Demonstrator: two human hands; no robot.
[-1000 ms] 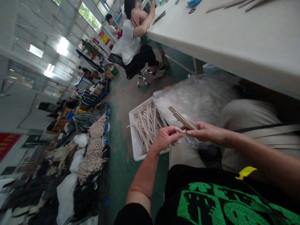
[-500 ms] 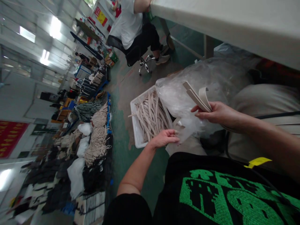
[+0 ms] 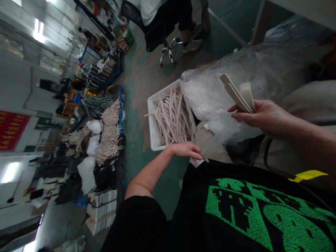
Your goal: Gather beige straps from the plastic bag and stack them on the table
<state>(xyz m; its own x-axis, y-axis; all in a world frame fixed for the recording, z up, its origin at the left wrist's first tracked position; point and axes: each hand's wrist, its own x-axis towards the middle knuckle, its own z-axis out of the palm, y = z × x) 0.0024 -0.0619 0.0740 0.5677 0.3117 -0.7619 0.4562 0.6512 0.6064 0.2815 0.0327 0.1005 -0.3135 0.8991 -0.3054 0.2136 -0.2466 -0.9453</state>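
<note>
My right hand (image 3: 261, 112) is closed around a folded beige fabric strap (image 3: 237, 92); its flat ends and one loop stick up past my fingers. My left hand (image 3: 187, 150) has its fingers pressed together at the edge of a clear plastic bag (image 3: 216, 141), low near my lap. Just beyond that hand, a white plastic bin (image 3: 154, 134) on the floor holds a tangle of beige straps (image 3: 174, 115). More of the clear plastic (image 3: 207, 91) spreads in a bulging heap between the bin and my right hand.
A person in a black swivel chair (image 3: 152, 36) sits beyond the bin. Pallets at the left carry bundled cords (image 3: 107, 143) and white sacks (image 3: 86, 175). A table (image 3: 309, 12) stands at the upper right, and a yellow tag (image 3: 311, 175) lies by my shirt.
The view has tilted down, and less of the tabletop shows. My left hand has drawn the plastic edge closer to my body. My right hand still holds the strap.
</note>
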